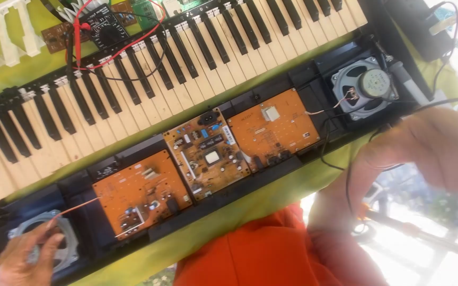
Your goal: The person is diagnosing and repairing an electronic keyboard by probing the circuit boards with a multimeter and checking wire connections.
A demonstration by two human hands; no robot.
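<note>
An opened electronic keyboard (186, 58) lies slanted across a yellow-green cloth (282, 190). Its black lower case holds three circuit boards: an orange one on the left (133, 196), a crowded tan one in the middle (208, 153) and an orange one on the right (271, 127). My left hand (22, 257), at the bottom left over the left speaker (67, 241), pinches a thin reddish wire (78, 207) that reaches towards the left board. My right hand (430, 148) is blurred and close to the camera. Its fingers are closed around a thin black wire (348, 182) near the right speaker (367, 87).
White loose key strips (1, 32) lie at the top left. A small dark board (102, 26) with red and black leads rests on the keys. A black adapter (425, 26) sits at the top right. Orange fabric (261, 249) covers my lap below.
</note>
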